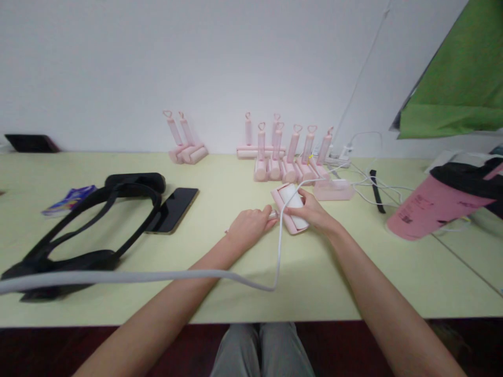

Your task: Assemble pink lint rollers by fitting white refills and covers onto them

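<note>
Lint roller, pink frame around a white sticky roll, lies flat on the pale green surface, just in front of a row of upright pink rollers. Its long axis points from far left to near right. Right hand closes in a narrow grip across the roll, while left hand pinches a small white piece at the near edge. Pressing it flat keeps the frame steady. A white cable passes between the hands.

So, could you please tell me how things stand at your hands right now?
Left hand, right hand on pink lint roller. White cable between them.
</note>
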A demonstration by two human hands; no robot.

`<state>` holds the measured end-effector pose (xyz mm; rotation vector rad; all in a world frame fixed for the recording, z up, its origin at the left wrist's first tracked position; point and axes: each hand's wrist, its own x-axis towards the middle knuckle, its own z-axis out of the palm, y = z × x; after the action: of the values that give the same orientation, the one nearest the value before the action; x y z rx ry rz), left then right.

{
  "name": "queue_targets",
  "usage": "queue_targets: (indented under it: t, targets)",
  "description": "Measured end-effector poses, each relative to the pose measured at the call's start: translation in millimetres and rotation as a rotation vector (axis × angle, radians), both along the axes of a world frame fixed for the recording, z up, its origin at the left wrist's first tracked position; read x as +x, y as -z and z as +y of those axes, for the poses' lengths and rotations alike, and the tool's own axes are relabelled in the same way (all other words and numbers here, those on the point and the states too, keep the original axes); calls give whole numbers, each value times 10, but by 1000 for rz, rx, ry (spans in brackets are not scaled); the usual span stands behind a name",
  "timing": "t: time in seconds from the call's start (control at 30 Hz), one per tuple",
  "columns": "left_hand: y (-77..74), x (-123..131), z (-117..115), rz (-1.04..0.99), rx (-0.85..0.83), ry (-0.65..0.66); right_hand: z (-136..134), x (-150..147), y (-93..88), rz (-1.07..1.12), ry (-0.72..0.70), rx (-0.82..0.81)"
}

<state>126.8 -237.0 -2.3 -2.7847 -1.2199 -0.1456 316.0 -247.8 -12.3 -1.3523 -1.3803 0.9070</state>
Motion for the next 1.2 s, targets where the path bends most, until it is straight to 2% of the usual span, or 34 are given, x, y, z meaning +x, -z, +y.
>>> queue_targets:
  t: [0.13,0.3,0.4,0.63,0.7,0.8,0.87,0.97,1.07,1.2]
  targets:
    - [-23,-42,68,-69,-110,57,-10,1,2,-34,-12,24]
    - [-95,-68,138,-352,-423,161,-24,-22,-35,26,8,78]
    - [-106,-60,159,-451,-543,211,-44,-43,-75,25,-2,107]
    - [-26,-55,181,-511,-675,220,-35,-55,-10,17,-53,132]
    - [-50,-74,173,-519,-778,206,-36,-67,-1,19,-80,131]
    - [-116,-118,159,-485,-1023,192,-55,-108,-20,24,-104,139]
    - [-146,-138,157,-470,-1104,188,-58,-131,-25,33,-107,154]
    - [-139,-124,164,-486,-980,193,-20,-131,12,30,-103,137]
    - [-100,-82,181,-444,-679,189,54,-119,79,53,-59,113]
    - [-82,-54,224,-322,-259,19,162,-158,131,114,27,98]
